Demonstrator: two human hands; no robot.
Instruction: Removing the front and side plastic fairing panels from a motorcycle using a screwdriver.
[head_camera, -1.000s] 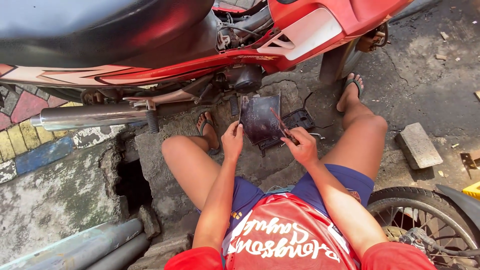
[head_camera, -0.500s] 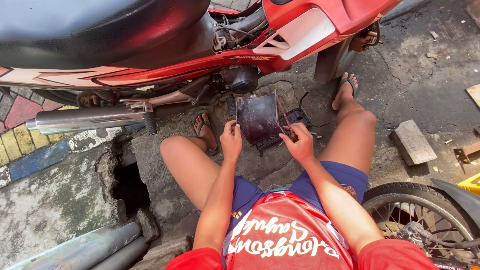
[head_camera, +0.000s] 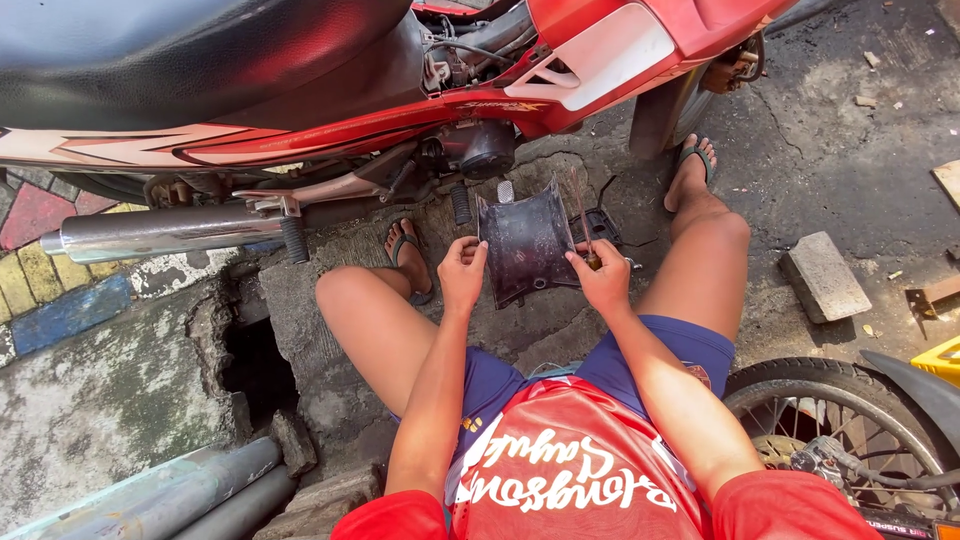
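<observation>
I squat beside a red motorcycle (head_camera: 400, 115). My left hand (head_camera: 462, 270) grips the left edge of a black curved rubber piece (head_camera: 525, 240), holding it upright between my knees. My right hand (head_camera: 603, 280) is at the piece's right edge, closed on a thin metal tool (head_camera: 582, 215) whose rod points up along that edge. Both my feet in sandals rest on the concrete under the motorcycle.
A chrome exhaust pipe (head_camera: 150, 232) runs left under the bike. A dark hole (head_camera: 255, 370) opens in the concrete by my left knee, with grey pipes (head_camera: 180, 495) below it. A brick (head_camera: 823, 275) and a spoked wheel (head_camera: 830, 400) are on the right.
My right hand has turned the thin tool from lying across the black piece to standing along its right edge. The left hand keeps its grip; the view shifted slightly.
</observation>
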